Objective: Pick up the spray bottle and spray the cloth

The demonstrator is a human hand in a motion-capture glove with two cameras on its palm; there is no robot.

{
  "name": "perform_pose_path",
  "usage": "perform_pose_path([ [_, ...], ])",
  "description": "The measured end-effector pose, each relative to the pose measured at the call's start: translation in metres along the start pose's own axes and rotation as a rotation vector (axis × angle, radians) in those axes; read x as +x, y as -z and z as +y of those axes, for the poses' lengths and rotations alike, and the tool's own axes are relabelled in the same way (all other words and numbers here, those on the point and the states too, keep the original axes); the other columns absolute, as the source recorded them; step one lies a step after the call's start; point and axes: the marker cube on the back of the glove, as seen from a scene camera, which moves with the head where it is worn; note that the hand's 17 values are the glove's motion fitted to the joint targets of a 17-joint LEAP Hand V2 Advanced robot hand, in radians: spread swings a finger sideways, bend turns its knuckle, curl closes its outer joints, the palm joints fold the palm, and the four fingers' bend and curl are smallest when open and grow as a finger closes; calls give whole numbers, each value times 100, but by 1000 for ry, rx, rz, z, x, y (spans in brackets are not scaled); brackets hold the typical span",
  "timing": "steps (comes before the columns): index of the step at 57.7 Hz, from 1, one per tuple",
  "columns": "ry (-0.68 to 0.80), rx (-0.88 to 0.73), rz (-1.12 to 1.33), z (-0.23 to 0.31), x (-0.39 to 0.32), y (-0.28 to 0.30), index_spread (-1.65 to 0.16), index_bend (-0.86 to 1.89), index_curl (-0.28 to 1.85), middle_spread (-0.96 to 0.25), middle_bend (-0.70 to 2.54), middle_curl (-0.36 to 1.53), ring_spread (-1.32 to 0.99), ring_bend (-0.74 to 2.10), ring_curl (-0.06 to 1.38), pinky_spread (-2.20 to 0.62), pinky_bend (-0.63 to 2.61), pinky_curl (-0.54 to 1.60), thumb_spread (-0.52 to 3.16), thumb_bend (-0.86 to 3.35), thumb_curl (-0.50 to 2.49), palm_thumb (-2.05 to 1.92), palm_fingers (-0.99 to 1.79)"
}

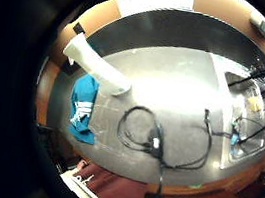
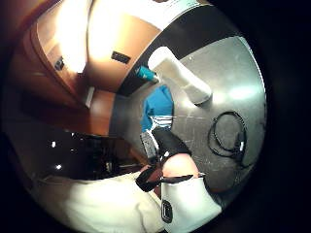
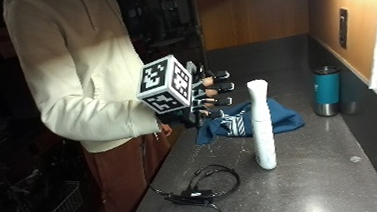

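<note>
Nearest us a black cable point(image 3: 199, 187) coils before the white spray bottle point(image 3: 261, 126) | bottle upright, blue cloth point(image 3: 254, 121) touching behind it | our right hand point(image 3: 206, 94) beside it, fingers spread, holding nothing | only outside view shows teal tumbler point(image 3: 326, 90) beyond the bottle clearly.

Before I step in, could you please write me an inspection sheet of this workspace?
Surface: dark speckled counter, no spills seen.
Job's things: white spray bottle upright, untouched; blue cloth crumpled behind it.
Clutter: teal tumbler by the wall.
Grippers: gloved right hand held above the counter's edge short of the bottle, fingers extended, holding nothing.
Cables: black cable coiled near the front edge.
Surroundings: wood-panelled wall with an outlet; sink further along the counter.
</note>
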Motion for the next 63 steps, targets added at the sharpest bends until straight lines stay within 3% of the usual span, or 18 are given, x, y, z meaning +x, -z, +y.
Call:
perform_pose_path([
  [63, -147, -33, -314, -57, 4, -114, -40, 12, 18, -4, 20, 32, 5, 40, 28, 24, 49, 35, 96, -2, 34, 61, 0],
])
